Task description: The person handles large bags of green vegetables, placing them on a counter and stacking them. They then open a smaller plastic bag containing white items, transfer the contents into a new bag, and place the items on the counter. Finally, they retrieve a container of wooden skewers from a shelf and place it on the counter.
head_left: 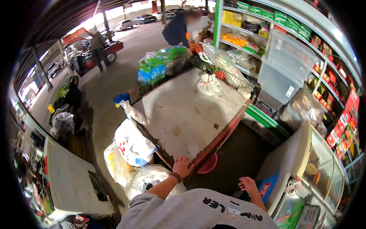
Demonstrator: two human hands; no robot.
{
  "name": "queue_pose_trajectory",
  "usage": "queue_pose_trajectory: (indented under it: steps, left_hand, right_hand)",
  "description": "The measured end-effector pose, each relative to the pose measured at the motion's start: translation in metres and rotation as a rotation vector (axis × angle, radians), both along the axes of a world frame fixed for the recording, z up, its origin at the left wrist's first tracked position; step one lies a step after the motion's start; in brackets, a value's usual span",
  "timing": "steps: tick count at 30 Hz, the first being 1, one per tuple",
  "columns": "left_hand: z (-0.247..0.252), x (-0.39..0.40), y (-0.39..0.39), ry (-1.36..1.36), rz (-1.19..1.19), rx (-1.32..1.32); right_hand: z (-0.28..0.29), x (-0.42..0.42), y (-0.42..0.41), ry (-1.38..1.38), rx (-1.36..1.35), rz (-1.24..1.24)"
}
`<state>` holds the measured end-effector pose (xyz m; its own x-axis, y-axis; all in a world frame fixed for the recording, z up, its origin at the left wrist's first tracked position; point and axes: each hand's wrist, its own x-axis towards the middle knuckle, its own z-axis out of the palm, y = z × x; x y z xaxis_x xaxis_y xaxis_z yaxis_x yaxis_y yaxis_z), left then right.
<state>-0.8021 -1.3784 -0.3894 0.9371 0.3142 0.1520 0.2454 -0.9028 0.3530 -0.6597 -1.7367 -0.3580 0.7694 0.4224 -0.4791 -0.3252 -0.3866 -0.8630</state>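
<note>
My left hand [183, 166] lies palm down on the near corner of a worn white-topped table [183, 117], fingers spread and nothing held. A dark beaded bracelet [175, 177] circles that wrist. Out to the right, my right hand [248, 184] hangs in the air with its fingers loosely bent and nothing in it. The side of a white display cabinet [283, 166] is nearest to it. A tied white cloth bag [210, 83] sits on the table's far right part. Below the red table edge, a pink basin [208, 163] is partly hidden.
Stuffed plastic bags [134, 143] crowd the table's left side. Bottle packs [153, 70] stand beyond it, where a person [178, 30] bends over. Clear storage boxes [286, 68] are stacked before stocked shelves [243, 28]. A white cabinet [75, 174] stands lower left.
</note>
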Motion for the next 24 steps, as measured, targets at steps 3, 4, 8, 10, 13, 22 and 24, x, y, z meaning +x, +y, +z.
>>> queue_pose_trajectory:
  steps: [3,4,8,10,13,22,24]
  left_hand:
    - [-0.004,0.006,-0.001,0.028,0.121,0.058]
    - [-0.006,0.006,-0.002,0.016,0.137,0.072]
    - [0.009,0.006,-0.004,0.020,0.164,0.049]
    - [0.011,0.007,-0.001,0.016,0.165,0.016]
    - [0.000,0.014,-0.003,-0.054,0.140,-0.043]
    - [0.000,0.008,0.005,-0.258,0.149,-0.089]
    - [-0.001,0.007,0.009,-0.264,0.139,-0.107]
  right_hand:
    - [0.001,0.044,0.008,-0.004,-0.020,0.050]
    - [-0.001,0.054,0.010,-0.009,-0.050,0.083]
    - [-0.021,0.082,0.013,0.062,-0.132,0.161]
    - [-0.046,0.091,0.005,0.099,-0.162,0.203]
    - [-0.127,0.126,-0.061,1.080,0.475,0.178]
    - [-0.083,0.115,-0.028,0.234,-0.395,0.344]
    - [-0.080,0.120,-0.014,0.218,-0.403,0.396]
